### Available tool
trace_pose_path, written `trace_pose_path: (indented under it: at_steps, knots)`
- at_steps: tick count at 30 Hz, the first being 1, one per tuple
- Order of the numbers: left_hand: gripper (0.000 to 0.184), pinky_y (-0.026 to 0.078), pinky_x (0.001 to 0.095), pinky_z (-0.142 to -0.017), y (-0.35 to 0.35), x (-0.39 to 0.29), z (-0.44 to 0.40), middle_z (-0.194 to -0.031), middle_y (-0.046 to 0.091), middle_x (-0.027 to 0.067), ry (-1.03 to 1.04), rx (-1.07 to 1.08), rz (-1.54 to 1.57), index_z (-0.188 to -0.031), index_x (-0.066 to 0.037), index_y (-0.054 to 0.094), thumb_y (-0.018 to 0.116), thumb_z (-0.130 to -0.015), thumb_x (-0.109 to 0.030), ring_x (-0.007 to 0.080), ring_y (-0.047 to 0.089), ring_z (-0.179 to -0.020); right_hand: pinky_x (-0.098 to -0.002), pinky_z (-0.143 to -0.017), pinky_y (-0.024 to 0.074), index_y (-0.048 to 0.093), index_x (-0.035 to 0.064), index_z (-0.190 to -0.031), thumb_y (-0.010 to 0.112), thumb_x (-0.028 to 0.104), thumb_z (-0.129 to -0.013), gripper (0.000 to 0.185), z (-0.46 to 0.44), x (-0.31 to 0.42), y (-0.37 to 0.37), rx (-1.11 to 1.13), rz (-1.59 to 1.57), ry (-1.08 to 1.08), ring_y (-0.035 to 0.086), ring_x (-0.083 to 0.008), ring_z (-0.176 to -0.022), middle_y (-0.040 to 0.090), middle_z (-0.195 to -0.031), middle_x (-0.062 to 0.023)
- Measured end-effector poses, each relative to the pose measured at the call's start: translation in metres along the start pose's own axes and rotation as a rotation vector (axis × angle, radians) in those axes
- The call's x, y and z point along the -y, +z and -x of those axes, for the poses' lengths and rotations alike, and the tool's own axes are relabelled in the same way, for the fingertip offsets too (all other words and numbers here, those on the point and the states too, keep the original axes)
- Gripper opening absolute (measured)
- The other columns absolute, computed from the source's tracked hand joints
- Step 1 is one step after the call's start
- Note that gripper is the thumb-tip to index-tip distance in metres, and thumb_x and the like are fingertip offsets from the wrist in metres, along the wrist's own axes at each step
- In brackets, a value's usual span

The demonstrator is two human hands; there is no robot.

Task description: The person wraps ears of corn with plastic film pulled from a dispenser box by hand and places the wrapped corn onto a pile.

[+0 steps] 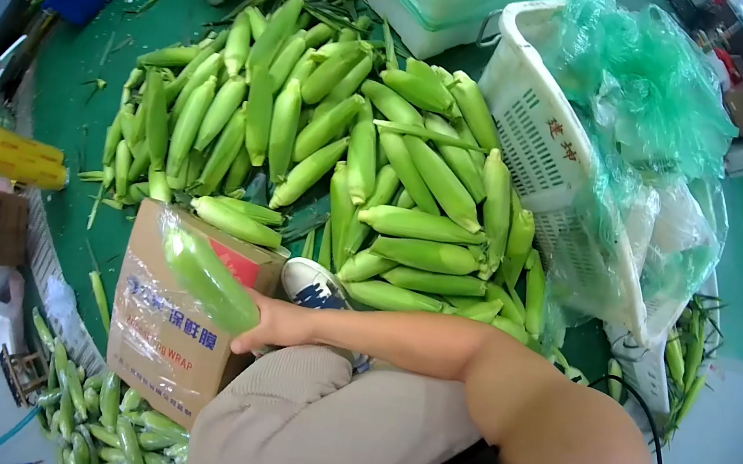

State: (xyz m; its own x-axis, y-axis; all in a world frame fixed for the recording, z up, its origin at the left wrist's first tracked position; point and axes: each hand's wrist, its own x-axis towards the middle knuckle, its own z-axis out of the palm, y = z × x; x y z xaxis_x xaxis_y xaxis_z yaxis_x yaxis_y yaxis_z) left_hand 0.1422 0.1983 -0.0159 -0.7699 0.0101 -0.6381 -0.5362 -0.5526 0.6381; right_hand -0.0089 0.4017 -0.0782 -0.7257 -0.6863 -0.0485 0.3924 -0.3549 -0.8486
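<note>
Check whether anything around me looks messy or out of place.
Two things, mildly: green plastic film spills over the rim of the white crate beside the corn pile, and leaf scraps lie loose on the green floor. The wrapped ear in your right hand shows no obvious damage.

The wrapped cob [208, 272] partly hides the fingers of the right hand [274, 325]; the shoe [313, 283] is partly covered; the lower-left cobs [126, 441] run off the bottom edge
</note>
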Motion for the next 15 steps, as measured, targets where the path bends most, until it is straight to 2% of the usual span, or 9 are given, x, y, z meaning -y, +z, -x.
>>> trace_pose_path:
  at_steps: [1,2,5,6,9,10,12,14,15]
  knots:
    - [0.068,0.045,0.0481,-0.111,-0.004,-0.002,0.005,-0.148,0.056,0.0176,0.099,0.009,-0.024,-0.154,-0.006,0.046,0.066,-0.101,-0.044,0.0330,0.059,-0.129,-0.0415,-0.100,0.0526,0.032,0.0077,-0.158,0.085,0.028,-0.087,0.091,-0.002,0.004,0.006,-0.035,0.151,-0.166,0.066,-0.0273,-0.117,0.066,-0.135,-0.0126]
    - [0.070,0.045,0.0489,-0.112,-0.008,-0.005,0.008,-0.149,0.055,0.0175,0.203,0.024,-0.049,-0.154,-0.006,0.045,0.067,-0.100,-0.044,0.0333,0.059,-0.131,-0.0461,-0.096,0.0545,0.034,0.0101,-0.158,0.082,0.027,-0.087,0.087,0.000,0.009,0.006,-0.048,0.503,-0.318,0.070,-0.0360,-0.113,0.067,-0.133,-0.0171]
    - [0.074,0.043,0.0513,-0.114,-0.025,-0.022,0.015,-0.153,0.052,0.0172,0.568,0.060,-0.141,-0.156,-0.007,0.043,0.069,-0.099,-0.046,0.0343,0.057,-0.134,-0.0496,-0.101,0.0531,0.037,0.0066,-0.156,0.084,0.028,-0.081,0.091,-0.001,0.069,0.015,0.010,0.856,-0.109,0.064,-0.0426,-0.122,0.063,-0.138,-0.0229]
    - [0.075,0.043,0.0521,-0.114,-0.032,-0.033,0.015,-0.154,0.052,0.0171,0.696,0.072,-0.176,-0.157,-0.008,0.043,0.070,-0.098,-0.046,0.0347,0.056,-0.135,-0.0517,-0.100,0.0520,0.043,0.0058,-0.152,0.081,0.031,-0.083,0.083,-0.010,0.063,0.016,0.027,0.910,-0.219,0.062,-0.0482,-0.121,0.064,-0.134,-0.0272]
    - [0.080,0.042,0.0544,-0.117,-0.090,-0.072,0.014,-0.157,0.049,0.0168,1.011,0.098,-0.258,-0.159,-0.009,0.040,0.073,-0.097,-0.048,0.0357,0.054,-0.138,-0.0485,-0.095,0.0529,0.048,0.0040,-0.149,0.079,0.032,-0.085,0.076,-0.029,0.089,0.042,0.463,1.018,-0.041,0.065,-0.0438,-0.120,0.066,-0.131,-0.0269]
    - [0.068,0.046,0.0539,-0.111,-0.013,-0.102,0.031,-0.143,0.058,0.0168,1.172,0.024,-0.069,-0.148,-0.008,0.050,0.073,-0.097,-0.047,0.0345,0.060,-0.129,-0.0474,-0.092,0.0533,0.053,0.0041,-0.143,0.080,0.031,-0.086,0.069,-0.045,0.074,0.053,0.582,0.903,-0.075,0.067,-0.0385,-0.114,0.068,-0.126,-0.0227]
    - [0.050,0.050,0.0528,-0.106,0.013,-0.125,0.047,-0.119,0.067,0.0147,1.277,0.106,-0.041,-0.127,-0.006,0.061,0.073,-0.098,-0.045,0.0317,0.065,-0.114,-0.0468,-0.092,0.0533,0.054,0.0042,-0.142,0.080,0.031,-0.086,0.068,-0.060,0.057,0.072,0.748,0.728,0.011,0.067,-0.0372,-0.113,0.069,-0.126,-0.0218]
    - [0.039,0.049,0.0519,-0.107,-0.062,-0.136,0.049,-0.097,0.066,0.0105,1.151,0.377,-0.363,-0.108,-0.006,0.064,0.072,-0.099,-0.042,0.0285,0.064,-0.105,-0.0461,-0.091,0.0533,0.055,0.0042,-0.141,0.080,0.030,-0.086,0.066,-0.060,0.051,0.079,0.811,0.649,0.116,0.067,-0.0360,-0.112,0.069,-0.125,-0.0208]
    - [0.037,0.050,0.0511,-0.105,-0.057,-0.131,0.050,-0.090,0.062,0.0089,1.140,0.309,-0.313,-0.101,-0.007,0.061,0.072,-0.099,-0.042,0.0271,0.063,-0.100,-0.0458,-0.091,0.0534,0.055,0.0042,-0.141,0.080,0.030,-0.086,0.066,-0.059,0.052,0.077,0.816,0.631,0.149,0.067,-0.0354,-0.111,0.069,-0.124,-0.0203]
